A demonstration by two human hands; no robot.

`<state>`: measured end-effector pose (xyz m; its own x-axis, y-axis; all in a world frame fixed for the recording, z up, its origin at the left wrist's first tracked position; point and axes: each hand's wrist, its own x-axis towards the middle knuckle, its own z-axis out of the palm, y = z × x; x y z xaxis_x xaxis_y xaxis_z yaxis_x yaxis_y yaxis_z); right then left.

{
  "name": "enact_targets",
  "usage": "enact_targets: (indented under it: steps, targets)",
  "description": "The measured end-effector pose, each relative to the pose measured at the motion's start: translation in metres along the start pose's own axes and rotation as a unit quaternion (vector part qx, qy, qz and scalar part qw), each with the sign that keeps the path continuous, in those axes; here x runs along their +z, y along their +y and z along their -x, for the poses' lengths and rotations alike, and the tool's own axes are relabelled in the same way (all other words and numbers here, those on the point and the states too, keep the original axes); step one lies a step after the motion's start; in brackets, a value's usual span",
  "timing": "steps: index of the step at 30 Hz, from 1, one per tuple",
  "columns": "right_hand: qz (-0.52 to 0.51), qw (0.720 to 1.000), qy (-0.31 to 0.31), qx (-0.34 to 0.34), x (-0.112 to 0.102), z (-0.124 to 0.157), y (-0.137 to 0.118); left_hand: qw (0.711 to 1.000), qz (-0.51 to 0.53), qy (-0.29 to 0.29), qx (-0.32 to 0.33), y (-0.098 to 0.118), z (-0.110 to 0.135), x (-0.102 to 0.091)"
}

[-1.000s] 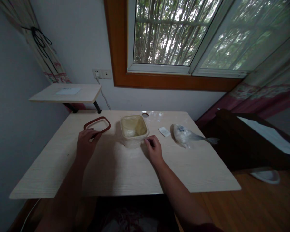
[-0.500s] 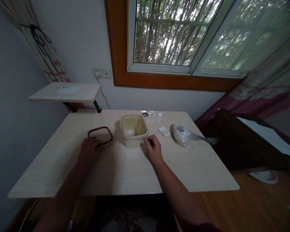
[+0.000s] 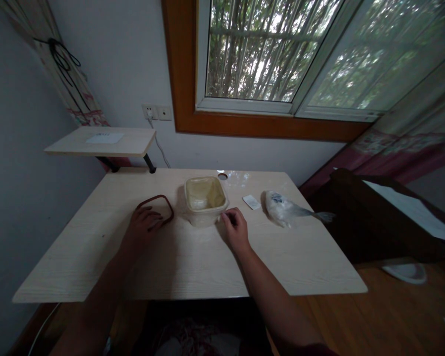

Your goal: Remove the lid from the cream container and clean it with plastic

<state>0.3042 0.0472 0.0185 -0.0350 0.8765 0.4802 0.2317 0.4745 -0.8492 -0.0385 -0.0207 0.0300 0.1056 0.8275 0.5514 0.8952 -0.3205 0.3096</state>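
A square, pale yellowish plastic container (image 3: 206,213) stands open-topped near the middle of the table, with some clear film-like material about its lower edge. Against its right front side, my right hand (image 3: 236,228) is closed, thumb and forefinger pinched together at the wall. What lies between those fingertips is too small to make out. To the left, a reddish-brown rounded square rim (image 3: 168,202), perhaps of a lid, lies on the table. My left hand (image 3: 143,227) rests over its near left part, fingers spread apart and partly covering it.
Right of the container lie a small white packet (image 3: 251,201) and a knotted clear plastic bag (image 3: 280,205) with whitish contents, its tail over the table edge. A raised shelf (image 3: 133,143) stands at the back left of the table (image 3: 274,262), below the window.
My left hand has shifted slightly, its fingers spreading further over the brown rim, which has moved a little to the right. My right hand and the container stay in place.
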Motion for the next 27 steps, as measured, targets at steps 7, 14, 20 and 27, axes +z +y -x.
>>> enact_targets:
  steps: [7, 14, 20, 27]
  targets:
    - [-0.014, 1.000, 0.012, 0.002, -0.001, 0.002, 0.000, 0.997, 0.064, 0.028, 0.017, 0.042, -0.022, -0.002]
    - [-0.021, 0.999, 0.023, -0.014, -0.003, 0.003, -0.001, 0.997, 0.074, 0.020, -0.021, 0.074, -0.031, 0.008]
    - [-0.009, 1.000, 0.016, -0.024, -0.003, 0.004, -0.001, 0.994, 0.074, -0.001, -0.078, 0.082, -0.035, 0.023]
    - [0.007, 1.000, 0.003, -0.030, -0.004, 0.004, -0.003, 0.994, 0.069, 0.006, -0.086, 0.089, -0.042, 0.027]
